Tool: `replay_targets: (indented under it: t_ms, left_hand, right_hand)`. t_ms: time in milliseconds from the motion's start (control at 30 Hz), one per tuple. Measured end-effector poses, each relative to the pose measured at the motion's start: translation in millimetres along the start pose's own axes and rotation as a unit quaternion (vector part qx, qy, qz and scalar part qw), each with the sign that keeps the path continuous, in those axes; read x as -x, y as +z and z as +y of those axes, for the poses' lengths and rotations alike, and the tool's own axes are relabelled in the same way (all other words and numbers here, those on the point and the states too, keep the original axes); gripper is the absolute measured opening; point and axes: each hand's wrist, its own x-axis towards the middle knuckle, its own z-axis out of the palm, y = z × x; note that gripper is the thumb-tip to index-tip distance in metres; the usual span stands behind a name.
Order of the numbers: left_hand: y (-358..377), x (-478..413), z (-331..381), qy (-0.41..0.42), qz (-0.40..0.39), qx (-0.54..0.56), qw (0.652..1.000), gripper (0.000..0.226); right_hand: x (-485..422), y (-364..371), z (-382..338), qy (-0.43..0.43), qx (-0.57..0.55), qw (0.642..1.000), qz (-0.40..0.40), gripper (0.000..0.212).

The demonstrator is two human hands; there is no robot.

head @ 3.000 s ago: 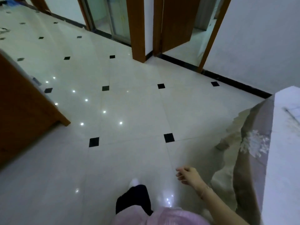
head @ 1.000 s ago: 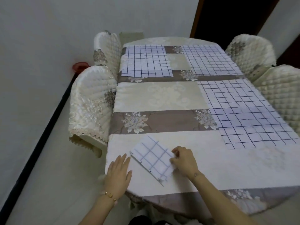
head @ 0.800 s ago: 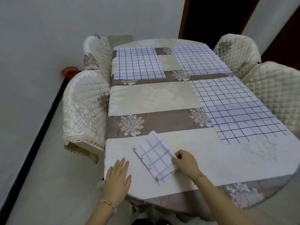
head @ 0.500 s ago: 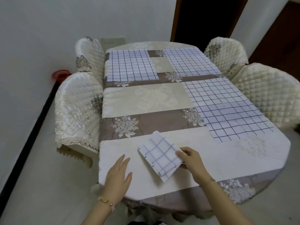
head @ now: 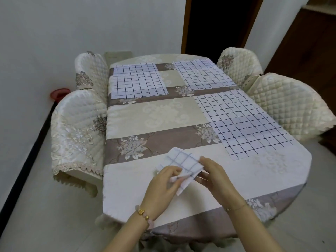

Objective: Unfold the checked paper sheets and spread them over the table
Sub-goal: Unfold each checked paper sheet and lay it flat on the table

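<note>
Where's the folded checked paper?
Head view: the folded white blue-checked paper sheet, held by left hand and right hand, is at the near end of the cloth-covered table.

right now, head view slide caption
Left hand and right hand grip a folded checked sheet at the table; three spread sheets beyond.

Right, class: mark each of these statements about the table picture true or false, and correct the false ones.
1. Three unfolded sheets lie flat on the table. True.
2. The folded sheet lies at the table's far end. False: it is at the near end, close to the person.
3. The left hand and the right hand both hold the folded sheet. True.
4. Only one chair stands at the table. False: four chairs stand there, two on each side.
</note>
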Motion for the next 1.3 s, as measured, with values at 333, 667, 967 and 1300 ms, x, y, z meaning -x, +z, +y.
replay_targets:
  t_ms: [333, 667, 967, 1300]
  left_hand:
    - [-4.6, -16.8, 17.3, -0.089, 0.018, 0.204, 0.975, 0.013]
    - [-53.3, -24.2, -23.1, -0.120, 0.135, 0.226, 0.957, 0.043]
    - [-56.4, -37.5, -75.5, -0.179, 0.164, 0.199, 0.950, 0.041]
    - [-43.8, -30.3, -112.1, -0.231, 0.166, -0.103, 0.953, 0.041]
  right_hand:
    - [19.3, 16.8, 6.6, -0.035, 0.103, 0.994, -0.003, 0.017]
    - [11.5, -24.0, -8.0, -0.033, 0.127, 0.990, 0.057, 0.009]
    - [-18.1, -20.3, 7.3, 0.019, 0.154, 0.986, 0.059, 0.013]
    - [-11.8, -32.3, 70.1, 0.149, 0.160, 0.975, 0.048, 0.029]
